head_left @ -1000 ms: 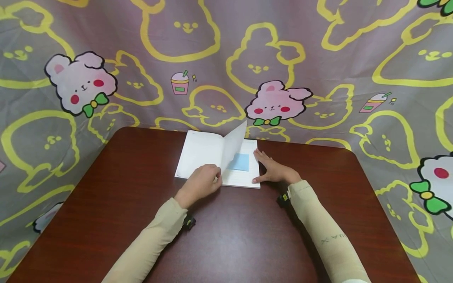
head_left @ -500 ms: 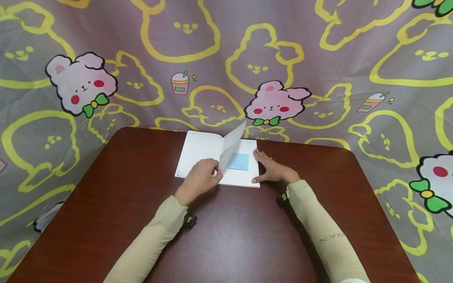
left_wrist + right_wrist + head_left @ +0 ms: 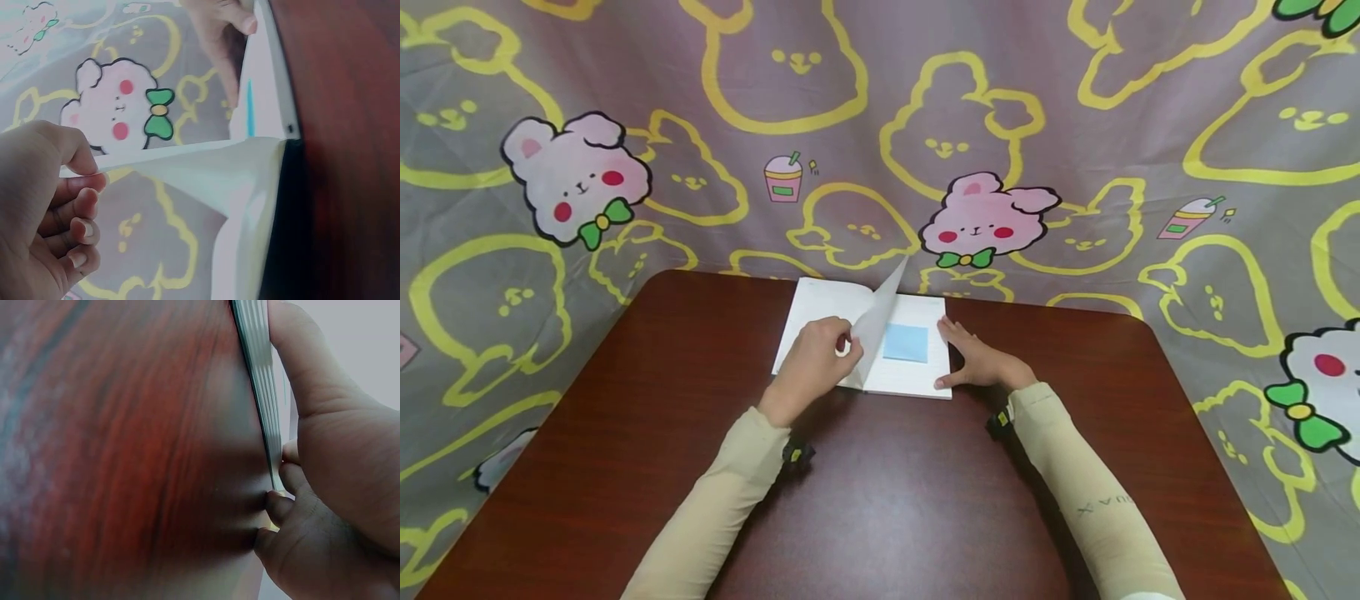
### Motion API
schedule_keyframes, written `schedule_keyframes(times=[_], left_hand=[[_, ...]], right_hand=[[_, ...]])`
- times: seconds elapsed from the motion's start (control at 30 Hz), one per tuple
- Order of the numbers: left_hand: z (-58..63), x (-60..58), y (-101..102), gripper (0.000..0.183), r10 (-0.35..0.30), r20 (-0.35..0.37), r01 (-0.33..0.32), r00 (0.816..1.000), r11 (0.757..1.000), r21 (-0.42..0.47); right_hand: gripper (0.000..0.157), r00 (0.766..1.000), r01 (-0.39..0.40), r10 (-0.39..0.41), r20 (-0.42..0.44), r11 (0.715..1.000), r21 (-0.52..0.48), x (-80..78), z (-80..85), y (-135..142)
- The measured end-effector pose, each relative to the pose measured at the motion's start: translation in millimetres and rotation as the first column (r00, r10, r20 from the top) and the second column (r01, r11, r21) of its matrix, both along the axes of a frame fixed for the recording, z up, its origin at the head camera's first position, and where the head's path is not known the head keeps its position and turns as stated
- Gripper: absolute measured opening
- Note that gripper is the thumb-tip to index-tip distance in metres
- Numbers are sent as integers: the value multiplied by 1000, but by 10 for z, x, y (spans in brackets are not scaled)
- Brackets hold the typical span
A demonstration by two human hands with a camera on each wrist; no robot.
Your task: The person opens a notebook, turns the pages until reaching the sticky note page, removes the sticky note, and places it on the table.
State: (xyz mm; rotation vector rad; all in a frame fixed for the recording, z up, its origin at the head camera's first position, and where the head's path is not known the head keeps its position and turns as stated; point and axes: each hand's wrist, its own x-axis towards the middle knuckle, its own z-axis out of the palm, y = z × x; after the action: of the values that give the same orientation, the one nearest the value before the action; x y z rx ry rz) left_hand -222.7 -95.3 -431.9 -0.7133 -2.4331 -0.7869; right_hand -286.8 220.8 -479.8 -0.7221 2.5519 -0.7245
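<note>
An open notebook with white pages lies near the far side of the table. My left hand pinches the edge of a raised page between thumb and forefinger; in the left wrist view this page stands up from the spine, the other fingers curled below the pinch. On the right-hand page is a light blue sticky note. My right hand rests at the notebook's right edge with thumb and fingers spread. In the right wrist view its thumb lies over the page stack, the fingertips at its side.
The notebook lies on a dark reddish-brown table with rounded far corners. A grey curtain printed with rabbit heads and yellow outlines hangs close behind the far edge and along both sides. Each wrist wears a small black camera.
My left hand has moved left and slightly away from me, swinging the raised page leftward, so the whole blue sticky note now shows. The right hand has stayed in place.
</note>
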Motion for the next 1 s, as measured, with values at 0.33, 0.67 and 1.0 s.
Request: schedule_keyframes(times=[0.33,0.67,1.0], left_hand=[[144,0,-110,15,29,-104,-30,994,1000,-6],[133,84,-306,16,62,-142,-77,988,992,-104],[42,163,-560,14,96,-122,-111,988,986,-123]], right_hand=[[120,1000,-9,9,-6,1000,-16,11,10,5],[119,1000,-7,7,7,1000,-11,15,18,-4],[120,1000,-5,5,6,1000,-9,6,11,-15]])
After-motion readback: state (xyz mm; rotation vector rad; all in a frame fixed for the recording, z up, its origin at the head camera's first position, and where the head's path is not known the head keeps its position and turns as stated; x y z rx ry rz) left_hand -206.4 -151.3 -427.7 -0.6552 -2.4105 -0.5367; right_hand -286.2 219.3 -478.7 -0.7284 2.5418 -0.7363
